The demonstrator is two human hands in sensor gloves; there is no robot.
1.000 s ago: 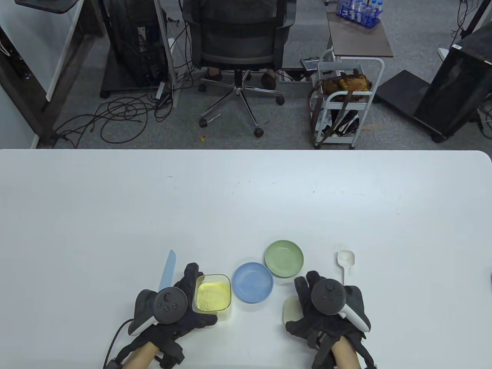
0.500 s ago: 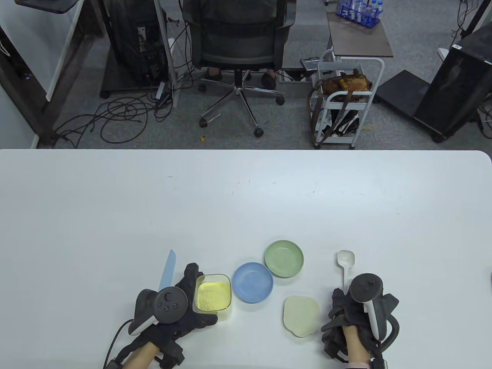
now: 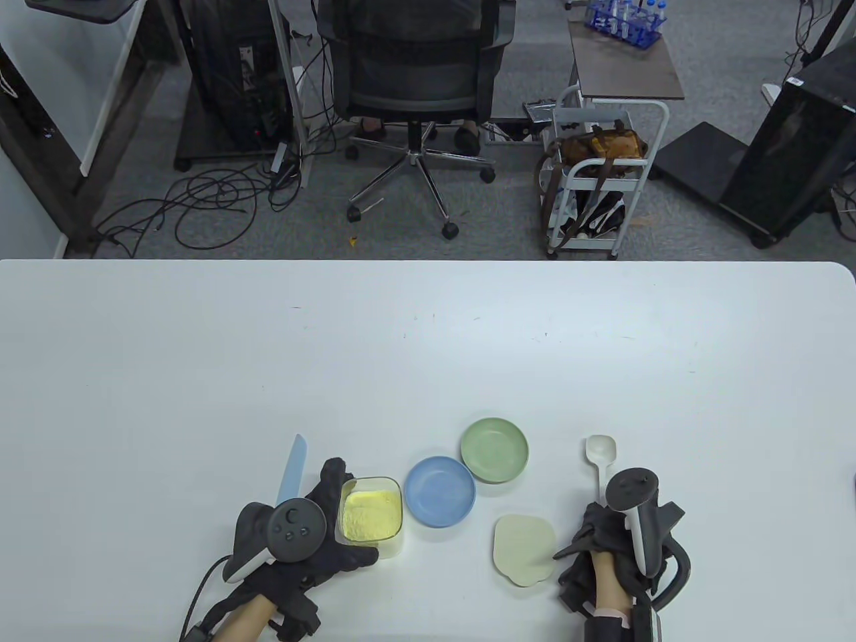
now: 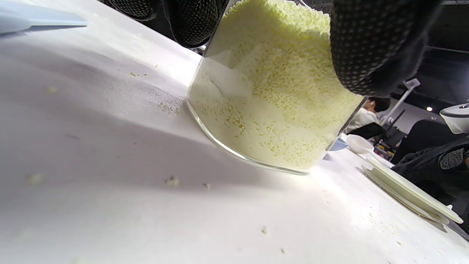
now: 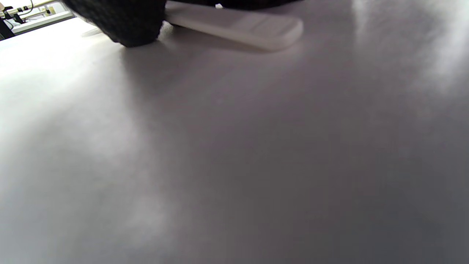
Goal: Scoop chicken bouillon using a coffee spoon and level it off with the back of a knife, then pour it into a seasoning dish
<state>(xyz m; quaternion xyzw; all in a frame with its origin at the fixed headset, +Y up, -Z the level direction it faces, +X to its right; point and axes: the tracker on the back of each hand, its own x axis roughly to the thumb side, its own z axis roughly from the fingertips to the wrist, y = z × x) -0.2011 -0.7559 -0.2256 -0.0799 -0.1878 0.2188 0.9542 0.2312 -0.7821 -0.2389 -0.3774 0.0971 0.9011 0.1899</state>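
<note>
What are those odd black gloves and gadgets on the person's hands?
Both the left hand and right hand wear black textured gloves. Strapped to each back is a dark round tracker with a white handle. Black cables trail at the wrists; bare forearms show.

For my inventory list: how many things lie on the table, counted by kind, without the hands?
Dishes: 2 (blue dish, green dish)
Glass container of bouillon: 1
Lid: 1
Spoon: 1
Knife: 1
Total: 6
</note>
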